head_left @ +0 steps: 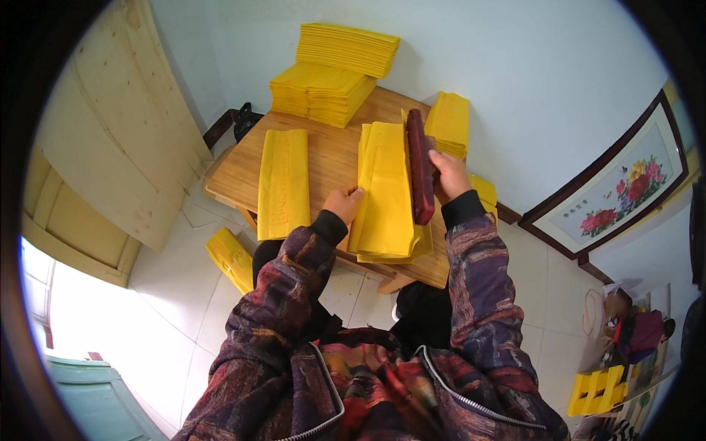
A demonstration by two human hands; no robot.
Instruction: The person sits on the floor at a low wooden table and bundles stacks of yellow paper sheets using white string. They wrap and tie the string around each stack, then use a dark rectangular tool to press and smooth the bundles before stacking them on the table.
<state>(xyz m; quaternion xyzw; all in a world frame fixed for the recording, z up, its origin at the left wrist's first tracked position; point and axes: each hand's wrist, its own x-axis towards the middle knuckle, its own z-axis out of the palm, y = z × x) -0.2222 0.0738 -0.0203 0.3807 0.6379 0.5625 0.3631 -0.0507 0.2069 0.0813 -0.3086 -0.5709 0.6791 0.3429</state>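
My right hand [450, 176] is closed around a long, dark red bar [419, 165], which looks like wood. The bar stands on edge along the right side of a stack of folded yellow paper [384, 195]. At the left edge of that stack, my left hand [344, 201] is closed, with its thumb and fingertips pinching the paper. Lines of small punched marks run down the top sheet. To the left lies another folded yellow paper bundle [284, 184], apart from my left hand. Some fingers of both hands are hidden.
Tall yellow paper piles [323, 92] stand at the back of the wooden table [331, 147]. Another yellow pile [448, 121] sits at its right edge. A yellow bundle [229, 259] is on the tiled floor. A framed flower picture [618, 187] leans at the right wall.
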